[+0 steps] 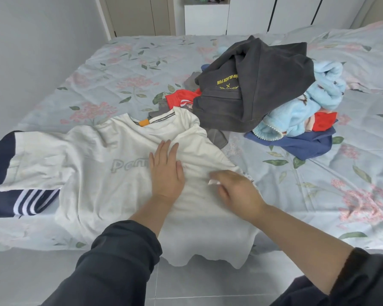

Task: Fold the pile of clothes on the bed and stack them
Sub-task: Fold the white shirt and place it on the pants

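Head view: a white T-shirt (93,180) lies spread front-up on the near edge of the bed (119,69), its hem hanging over the side toward the floor. The left hand (166,171) rests flat on the chest of the shirt, fingers straight and close together, palm down. It covers the end of a pale grey printed word, of which only "Pan" or "Pam" shows. The right hand (237,191) lies on the shirt's right edge, just beside the left hand. It is blurred, with fingers bent toward a fold of cloth, and whether it pinches that fold cannot be told. At the collar sits an orange tag (144,123), and the neck tape carries small writing too fine to read.

Under the shirt's left sleeve lies a navy garment (0,155) with white stripes. Beyond the collar is the unfolded pile: a dark grey hoodie (263,85) on top, printed in yellow with "BLACK FUN" upside down, a light blue fleece (314,102) beside it, a red garment (181,98) and a blue garment (307,144) underneath.
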The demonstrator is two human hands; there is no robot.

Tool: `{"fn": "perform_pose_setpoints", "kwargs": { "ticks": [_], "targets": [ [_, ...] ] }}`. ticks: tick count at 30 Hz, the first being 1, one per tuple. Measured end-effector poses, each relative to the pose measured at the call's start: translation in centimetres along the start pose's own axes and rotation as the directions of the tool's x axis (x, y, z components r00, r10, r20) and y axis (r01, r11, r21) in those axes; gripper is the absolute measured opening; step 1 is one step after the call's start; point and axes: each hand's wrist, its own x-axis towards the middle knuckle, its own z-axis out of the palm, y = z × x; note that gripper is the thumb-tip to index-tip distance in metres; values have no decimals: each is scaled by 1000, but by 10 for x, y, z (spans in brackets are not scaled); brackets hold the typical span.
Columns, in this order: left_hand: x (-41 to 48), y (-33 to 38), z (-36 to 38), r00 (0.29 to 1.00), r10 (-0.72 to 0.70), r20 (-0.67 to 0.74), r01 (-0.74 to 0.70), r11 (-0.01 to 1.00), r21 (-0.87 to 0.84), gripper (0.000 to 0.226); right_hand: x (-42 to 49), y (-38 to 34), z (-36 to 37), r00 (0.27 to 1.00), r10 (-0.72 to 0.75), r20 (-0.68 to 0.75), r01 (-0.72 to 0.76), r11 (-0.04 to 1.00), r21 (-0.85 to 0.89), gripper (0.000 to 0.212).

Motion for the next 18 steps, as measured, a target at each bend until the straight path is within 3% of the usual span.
{"fn": "perform_pose_setpoints", "kwargs": {
  "ticks": [2, 4, 6, 8, 10, 11, 13, 14, 16, 18],
  "targets": [
    [0, -4, -3, 992, -73, -104, 70, 997, -33, 48, -3, -2, -4, 980, 173, -95, -164, 982, 90, 20],
    [4, -11, -8, 938, -330, -104, 320, 941, -107, 43, -8, -2, -6, 988, 145, -55, -141, 987, 75, 21],
    [15, -20, -13, 824, -560, 89, 567, 806, -172, 42, -14, -4, -7, 993, 109, 41, -111, 993, 42, 21],
    [27, -27, -19, 769, -579, 272, 628, 764, -149, 41, -18, -5, -6, 990, 62, 131, -59, 998, -21, 18],
    [35, -32, -28, 775, -547, 317, 582, 813, -23, 46, -20, -7, -6, 976, -34, 213, 45, 998, -49, 16],
    [38, -34, -32, 792, -528, 307, 518, 847, 118, 52, -21, -10, -8, 966, -66, 248, 75, 997, -28, 19],
    [37, -29, -31, 887, -393, 242, 272, 869, 414, 61, -25, -11, -15, 960, -90, 266, 90, 996, 14, 28],
    [34, -24, -27, 937, -267, 225, 141, 880, 454, 63, -26, -9, -17, 972, -76, 222, 74, 997, 16, 29],
    [26, -11, -13, 961, -65, 267, -47, 919, 392, 59, -27, 2, -18, 994, 92, 54, -93, 996, 7, 24],
    [14, -5, 2, 931, -52, 362, -93, 923, 373, 56, -23, 20, -19, 917, 387, -100, -384, 922, 44, 32]
  ]
}}
